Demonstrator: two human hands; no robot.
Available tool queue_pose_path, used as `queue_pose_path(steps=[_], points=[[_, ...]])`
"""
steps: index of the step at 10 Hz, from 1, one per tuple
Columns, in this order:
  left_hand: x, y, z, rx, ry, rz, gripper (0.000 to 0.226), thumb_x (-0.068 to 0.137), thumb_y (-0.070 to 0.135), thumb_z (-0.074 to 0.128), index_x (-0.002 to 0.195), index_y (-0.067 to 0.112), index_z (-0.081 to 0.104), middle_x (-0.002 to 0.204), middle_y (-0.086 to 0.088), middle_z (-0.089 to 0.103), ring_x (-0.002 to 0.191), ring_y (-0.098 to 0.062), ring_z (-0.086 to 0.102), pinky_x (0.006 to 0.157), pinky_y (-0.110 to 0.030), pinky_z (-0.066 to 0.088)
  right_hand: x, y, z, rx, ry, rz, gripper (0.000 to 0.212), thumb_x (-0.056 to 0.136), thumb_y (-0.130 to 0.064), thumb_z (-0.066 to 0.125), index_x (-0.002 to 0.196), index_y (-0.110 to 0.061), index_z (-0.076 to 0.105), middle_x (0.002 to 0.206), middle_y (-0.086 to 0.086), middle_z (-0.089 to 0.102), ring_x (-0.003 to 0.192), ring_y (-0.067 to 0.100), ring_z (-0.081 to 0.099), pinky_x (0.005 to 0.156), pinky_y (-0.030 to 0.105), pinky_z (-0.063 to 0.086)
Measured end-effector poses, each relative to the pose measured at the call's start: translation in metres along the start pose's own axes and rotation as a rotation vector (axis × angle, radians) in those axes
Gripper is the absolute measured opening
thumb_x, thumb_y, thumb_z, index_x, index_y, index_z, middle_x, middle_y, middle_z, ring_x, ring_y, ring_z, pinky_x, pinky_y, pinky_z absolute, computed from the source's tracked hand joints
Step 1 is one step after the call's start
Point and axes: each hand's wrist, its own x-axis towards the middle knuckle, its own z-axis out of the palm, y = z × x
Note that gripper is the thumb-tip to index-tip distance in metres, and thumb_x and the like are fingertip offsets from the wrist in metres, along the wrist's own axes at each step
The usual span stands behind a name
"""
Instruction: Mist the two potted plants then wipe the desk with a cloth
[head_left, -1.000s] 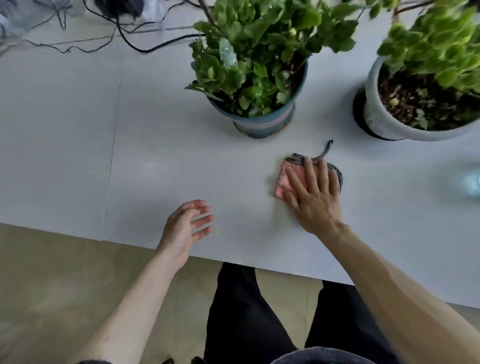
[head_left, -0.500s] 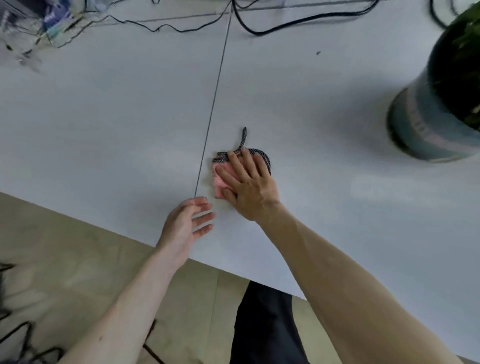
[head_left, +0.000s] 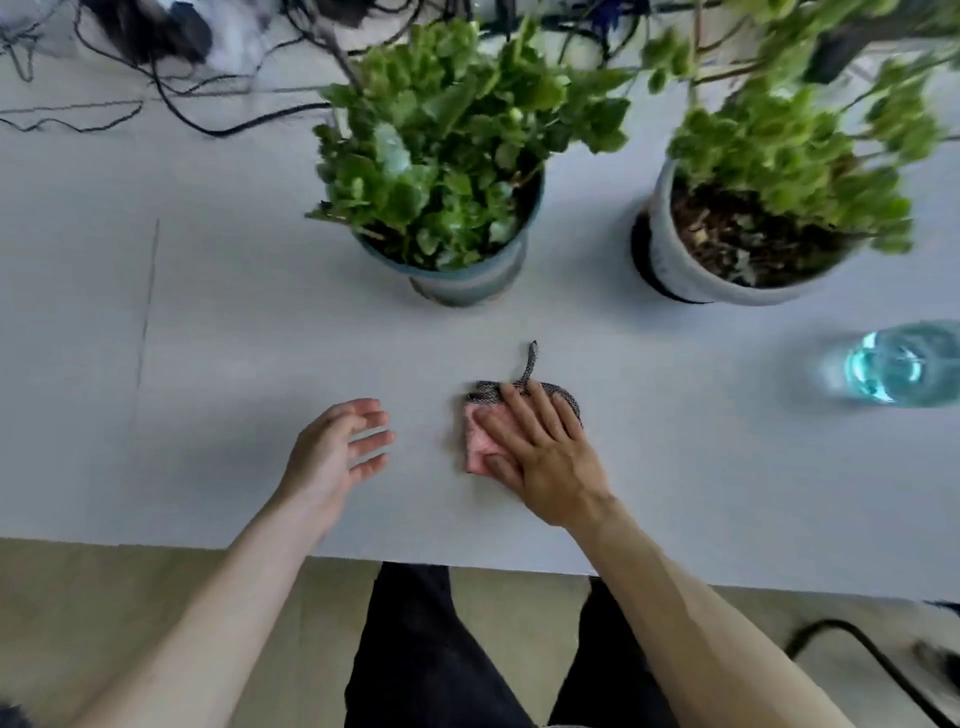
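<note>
Just below the frame's centre, the right hand (head_left: 545, 457) lies flat, fingers spread, pressing the pink cloth (head_left: 480, 439) onto the white desk (head_left: 208, 364). Left of the cloth, apart from it, the left hand (head_left: 332, 457) hovers open and empty.

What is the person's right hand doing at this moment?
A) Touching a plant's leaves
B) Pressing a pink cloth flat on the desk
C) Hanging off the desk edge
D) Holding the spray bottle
B: the right hand lies flat on the pink cloth on the desk.
</note>
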Motion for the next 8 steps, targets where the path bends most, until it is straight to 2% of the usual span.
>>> queue_pose_path(steps=[1, 2, 3, 4, 5, 6, 7, 8], points=[[-0.036, -0.019, 0.089, 0.026, -0.118, -0.020, 0.022, 0.093, 0.004, 0.046, 0.092, 0.016, 0.064, 0.095, -0.006, 0.067, 0.084, -0.023, 0.065, 0.074, -0.034, 0.049, -0.087, 0.104, -0.013, 0.041, 0.049, 0.248, 0.061, 0.098, -0.060, 0.027, 0.154, -0.049, 0.007, 0.161, -0.001, 0.020, 0.150, 0.029, 0.020, 0.122, 0.037, -0.002], [-0.071, -0.032, 0.157, 0.023, -0.222, -0.012, 0.022, 0.093, 0.003, 0.046, 0.094, 0.015, 0.064, 0.094, -0.006, 0.067, 0.083, -0.023, 0.065, 0.072, -0.034, 0.049, -0.165, 0.170, -0.017, 0.095, 0.044, 0.536, 0.061, 0.092, -0.072, 0.003, 0.147, -0.057, -0.018, 0.163, -0.005, -0.001, 0.153, 0.023, -0.002, 0.118, 0.033, -0.014], [-0.096, -0.039, 0.183, 0.027, -0.290, 0.002, 0.020, 0.094, 0.004, 0.047, 0.096, 0.015, 0.064, 0.092, -0.004, 0.069, 0.082, -0.022, 0.065, 0.071, -0.033, 0.049, -0.213, 0.195, -0.016, 0.223, -0.017, 0.765, 0.065, 0.091, -0.074, 0.002, 0.148, -0.052, -0.021, 0.162, -0.005, -0.027, 0.150, 0.021, -0.025, 0.118, 0.037, -0.020], [-0.107, -0.043, 0.172, 0.032, -0.301, -0.007, 0.019, 0.094, 0.007, 0.048, 0.097, 0.016, 0.065, 0.094, -0.004, 0.070, 0.083, -0.021, 0.067, 0.071, -0.033, 0.051, -0.206, 0.185, -0.019, 0.404, 0.083, 0.988, 0.067, 0.100, -0.062, 0.027, 0.154, -0.046, -0.009, 0.165, 0.000, -0.022, 0.151, 0.026, -0.023, 0.119, 0.043, -0.017], [-0.111, -0.041, 0.150, 0.048, -0.268, -0.010, 0.015, 0.096, 0.013, 0.051, 0.100, 0.015, 0.065, 0.096, -0.005, 0.069, 0.086, -0.022, 0.067, 0.071, -0.033, 0.051, -0.158, 0.157, -0.032, 0.523, 0.185, 1.138, 0.073, 0.097, -0.065, 0.019, 0.158, -0.033, -0.006, 0.166, 0.009, -0.017, 0.151, 0.034, -0.017, 0.119, 0.052, -0.013], [-0.111, -0.031, 0.121, 0.053, -0.228, 0.030, 0.018, 0.096, 0.024, 0.053, 0.104, 0.013, 0.065, 0.096, -0.004, 0.069, 0.089, -0.023, 0.067, 0.071, -0.033, 0.051, -0.112, 0.138, -0.047, 0.597, 0.191, 1.172, 0.082, 0.088, -0.071, 0.015, 0.159, -0.031, 0.001, 0.166, 0.018, -0.011, 0.149, 0.048, -0.009, 0.120, 0.057, -0.004], [-0.114, -0.017, 0.094, 0.086, -0.220, 0.047, 0.022, 0.097, 0.026, 0.051, 0.107, 0.012, 0.065, 0.099, -0.006, 0.069, 0.090, -0.024, 0.067, 0.071, -0.034, 0.052, -0.102, 0.142, -0.064, 0.616, 0.065, 1.108, 0.080, 0.096, -0.065, 0.031, 0.158, -0.032, -0.007, 0.166, 0.014, -0.015, 0.151, 0.041, -0.012, 0.121, 0.056, -0.004], [-0.122, -0.008, 0.076, 0.134, -0.231, 0.049, 0.021, 0.098, 0.024, 0.051, 0.106, 0.012, 0.066, 0.104, -0.008, 0.069, 0.090, -0.023, 0.067, 0.072, -0.034, 0.052, -0.127, 0.152, -0.075, 0.581, 0.054, 0.948, 0.086, 0.094, -0.063, 0.044, 0.159, -0.028, 0.000, 0.168, 0.005, -0.005, 0.153, 0.030, -0.004, 0.121, 0.056, -0.002]])
